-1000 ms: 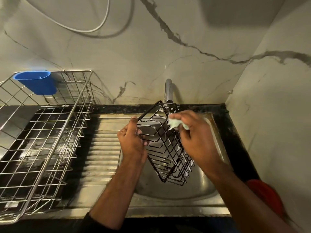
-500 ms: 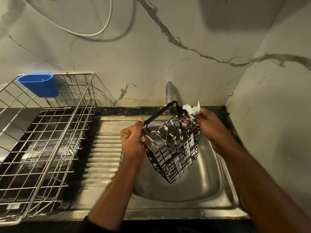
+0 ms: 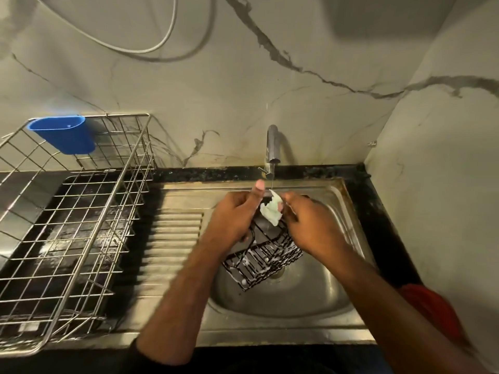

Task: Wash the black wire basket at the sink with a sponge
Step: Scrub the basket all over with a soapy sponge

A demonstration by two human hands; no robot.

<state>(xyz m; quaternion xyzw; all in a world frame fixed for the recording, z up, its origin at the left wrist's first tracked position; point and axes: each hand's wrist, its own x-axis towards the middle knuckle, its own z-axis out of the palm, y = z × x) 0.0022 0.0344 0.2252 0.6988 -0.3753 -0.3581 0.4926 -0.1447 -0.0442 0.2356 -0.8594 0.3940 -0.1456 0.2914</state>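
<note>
The black wire basket point(image 3: 266, 256), streaked with white suds, hangs tilted over the steel sink bowl point(image 3: 283, 300). My left hand point(image 3: 233, 217) grips its upper left edge, thumb pointing up. My right hand point(image 3: 310, 222) holds a pale green sponge point(image 3: 271, 210) against the basket's top rim. A thin stream of water runs from the tap point(image 3: 272, 143) down onto the sponge. Both hands cover the basket's upper part.
A large steel wire dish rack point(image 3: 81, 225) stands on the left counter with a blue plastic cup point(image 3: 63, 133) hung on its back rim. The ribbed drainboard point(image 3: 172, 238) lies between rack and bowl. A red object point(image 3: 434, 309) sits at the right edge.
The basket has dropped lower and turned, its bottom now toward me. My right hand brought the sponge from the basket's far right corner to the top rim beside my left thumb.
</note>
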